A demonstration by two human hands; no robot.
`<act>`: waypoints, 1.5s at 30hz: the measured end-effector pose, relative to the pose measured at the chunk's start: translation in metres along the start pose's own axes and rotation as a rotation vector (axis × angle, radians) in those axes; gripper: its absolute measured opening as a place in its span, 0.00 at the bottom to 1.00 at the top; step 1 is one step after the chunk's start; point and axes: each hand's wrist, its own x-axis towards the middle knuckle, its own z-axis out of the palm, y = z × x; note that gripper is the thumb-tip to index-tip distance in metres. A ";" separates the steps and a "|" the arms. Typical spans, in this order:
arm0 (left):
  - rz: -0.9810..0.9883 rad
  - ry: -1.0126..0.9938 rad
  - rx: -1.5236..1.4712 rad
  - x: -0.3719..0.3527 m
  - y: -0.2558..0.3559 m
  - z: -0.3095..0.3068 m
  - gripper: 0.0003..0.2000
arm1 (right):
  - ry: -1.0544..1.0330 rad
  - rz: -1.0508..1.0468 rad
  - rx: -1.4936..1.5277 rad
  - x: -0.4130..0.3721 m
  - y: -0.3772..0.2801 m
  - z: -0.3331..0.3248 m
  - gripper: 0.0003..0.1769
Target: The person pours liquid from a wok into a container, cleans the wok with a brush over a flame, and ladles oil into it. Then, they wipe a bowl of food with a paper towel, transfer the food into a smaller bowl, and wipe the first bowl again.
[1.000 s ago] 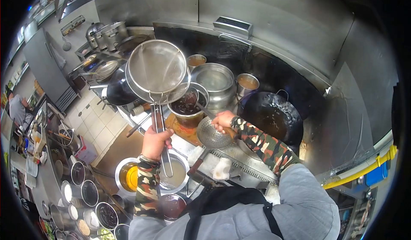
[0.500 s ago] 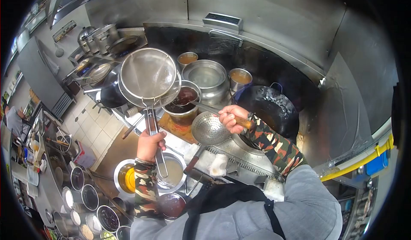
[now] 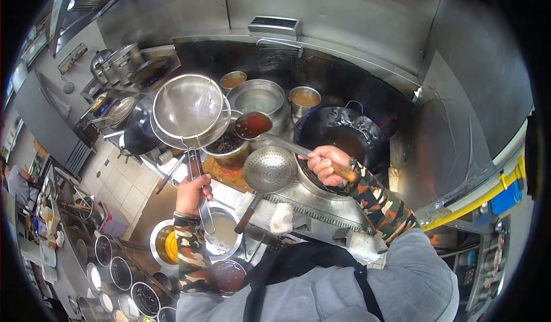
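My left hand is closed around the handle of a round fine-mesh strainer. A second wire rim shows beneath its mesh. My right hand grips the wooden handle of a ladle, whose bowl holds dark reddish-brown liquid. That bowl is over the right rim of a pot with dark contents, which the strainer partly overlaps in this view. Below the ladle's shaft, a perforated skimmer lies on the stove, its handle toward me. A dark wok sits beyond my right hand.
Behind the ladle stand a wide metal pot of clear liquid and two small pots of brown liquid, one at right. A white cloth lies at the stove's front. Basins and several containers stand at lower left; another person is far left.
The ladle has come up out of the dark pot, its bowl now full of reddish-brown liquid. My right hand has moved slightly right and down. The strainer stays in my left hand.
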 end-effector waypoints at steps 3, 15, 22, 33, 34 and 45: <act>-0.081 -0.038 -0.009 0.019 -0.019 0.003 0.05 | 0.039 -0.025 0.033 -0.025 0.004 -0.024 0.08; -0.310 -0.248 -0.473 0.065 -0.087 0.010 0.20 | 0.304 -0.297 0.042 -0.148 0.047 -0.102 0.13; -0.337 -0.305 -0.503 0.082 -0.086 -0.015 0.26 | 1.214 -0.535 -1.069 -0.140 0.059 -0.123 0.28; -0.101 -0.230 -0.154 0.045 -0.024 0.003 0.11 | 0.649 -0.628 -0.627 -0.098 0.020 -0.024 0.21; -0.091 -0.214 -0.162 0.042 -0.014 0.003 0.11 | 0.370 -0.526 -0.321 -0.088 0.010 -0.023 0.17; 0.080 -0.107 0.029 0.009 0.027 0.000 0.10 | 0.781 -0.466 -1.730 0.149 -0.005 0.007 0.19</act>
